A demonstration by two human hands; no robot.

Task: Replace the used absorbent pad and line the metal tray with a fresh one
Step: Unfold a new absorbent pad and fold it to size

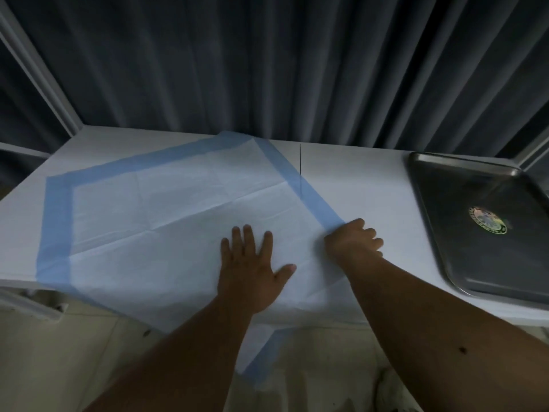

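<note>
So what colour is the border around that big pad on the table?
Light blue, framing a white centre. The pad shows best in the head view, the only one here.

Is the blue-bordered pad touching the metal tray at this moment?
Apart. The head view shows bare white table between the pad and the metal tray; the tray sits unlined at the right.

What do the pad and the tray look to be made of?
Pad: likely a soft paper or nonwoven sheet, matte white, blue border, fold creases showing. Tray: looks like stainless steel, dull grey sheen, rolled rim, round sticker inside.
</note>
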